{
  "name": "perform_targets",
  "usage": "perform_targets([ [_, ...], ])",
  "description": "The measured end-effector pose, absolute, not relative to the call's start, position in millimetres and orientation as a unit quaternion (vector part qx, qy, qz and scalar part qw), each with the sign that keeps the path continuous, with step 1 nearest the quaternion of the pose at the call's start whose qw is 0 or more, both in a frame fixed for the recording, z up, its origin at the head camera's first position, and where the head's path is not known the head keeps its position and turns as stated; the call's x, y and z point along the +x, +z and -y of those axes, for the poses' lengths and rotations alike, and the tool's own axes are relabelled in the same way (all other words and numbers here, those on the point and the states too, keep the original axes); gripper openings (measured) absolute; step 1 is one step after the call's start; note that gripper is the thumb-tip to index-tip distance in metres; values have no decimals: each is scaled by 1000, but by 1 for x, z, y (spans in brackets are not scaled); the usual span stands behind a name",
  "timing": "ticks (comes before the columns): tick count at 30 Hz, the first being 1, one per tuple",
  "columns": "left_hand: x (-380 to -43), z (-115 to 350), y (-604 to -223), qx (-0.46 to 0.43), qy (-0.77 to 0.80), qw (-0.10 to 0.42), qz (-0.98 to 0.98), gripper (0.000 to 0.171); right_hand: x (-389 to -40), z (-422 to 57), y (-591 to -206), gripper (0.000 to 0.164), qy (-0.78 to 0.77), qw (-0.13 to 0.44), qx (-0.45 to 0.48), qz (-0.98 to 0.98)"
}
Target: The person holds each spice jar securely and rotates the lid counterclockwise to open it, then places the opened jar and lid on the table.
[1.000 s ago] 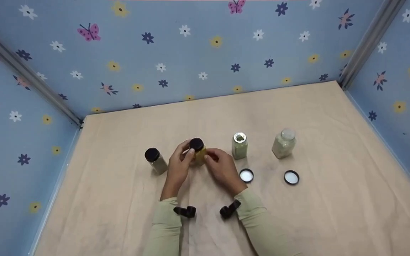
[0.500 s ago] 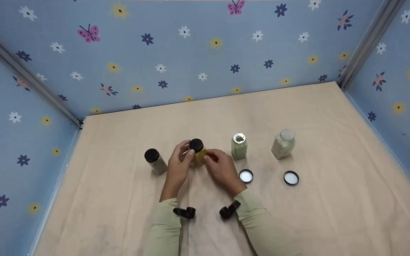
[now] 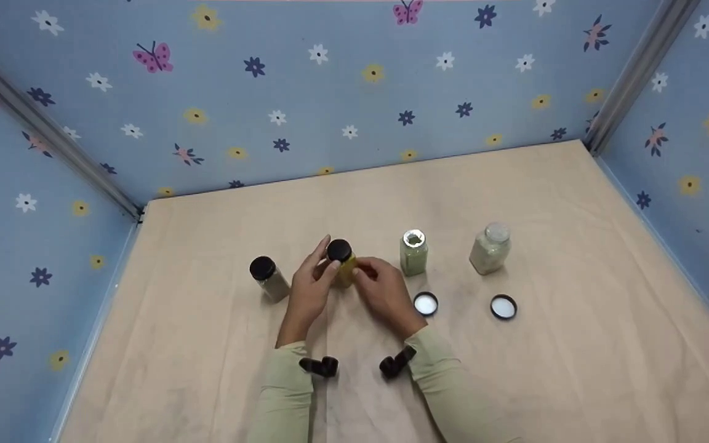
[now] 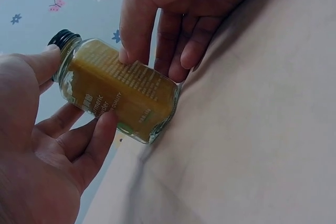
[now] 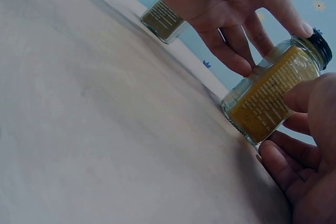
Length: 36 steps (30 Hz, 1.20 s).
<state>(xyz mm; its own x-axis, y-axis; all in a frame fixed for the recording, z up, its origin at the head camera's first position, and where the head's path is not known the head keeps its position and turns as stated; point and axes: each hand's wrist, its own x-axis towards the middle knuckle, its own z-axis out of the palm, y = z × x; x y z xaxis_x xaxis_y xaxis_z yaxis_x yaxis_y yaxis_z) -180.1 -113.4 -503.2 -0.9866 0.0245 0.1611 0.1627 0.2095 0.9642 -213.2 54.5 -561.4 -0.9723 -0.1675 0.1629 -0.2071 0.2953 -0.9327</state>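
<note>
A glass jar of turmeric powder (image 3: 346, 274), yellow with white print, stands between my hands with its black lid (image 3: 340, 250) on. My left hand (image 3: 309, 290) holds it near the top. In the left wrist view, the left thumb presses at the edge of the lid and other fingers touch the turmeric jar (image 4: 123, 87). One left finger points up behind the lid. With thumb and fingers, my right hand (image 3: 385, 294) pinches the body low on its right side. The jar's base appears to rest on the table in the right wrist view.
Left of my hands stands a black-lidded jar (image 3: 271, 282). To the right are an open-topped jar of green contents (image 3: 414, 258) and a jar of pale green contents (image 3: 490, 251). Two black lids, the nearer one (image 3: 426, 304) and the farther one (image 3: 504, 307), lie inside up.
A finger of my left hand has straightened away from the lid, and the left thumb has shifted slightly right. The right hand and the jar stay nearly still.
</note>
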Motion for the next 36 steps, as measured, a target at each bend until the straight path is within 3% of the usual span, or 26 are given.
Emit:
perform_targets([
  [6, -181, 113, -501, -65, -625, 49, 776, 54, -213, -55, -561, 29, 581, 13, 113, 806],
  [13, -195, 117, -533, -46, -646, 57, 760, 51, -214, -55, -561, 27, 585, 25, 115, 803],
  [36, -190, 116, -522, -41, -677, 51, 733, 46, -213, -54, -561, 25, 584, 22, 107, 804],
])
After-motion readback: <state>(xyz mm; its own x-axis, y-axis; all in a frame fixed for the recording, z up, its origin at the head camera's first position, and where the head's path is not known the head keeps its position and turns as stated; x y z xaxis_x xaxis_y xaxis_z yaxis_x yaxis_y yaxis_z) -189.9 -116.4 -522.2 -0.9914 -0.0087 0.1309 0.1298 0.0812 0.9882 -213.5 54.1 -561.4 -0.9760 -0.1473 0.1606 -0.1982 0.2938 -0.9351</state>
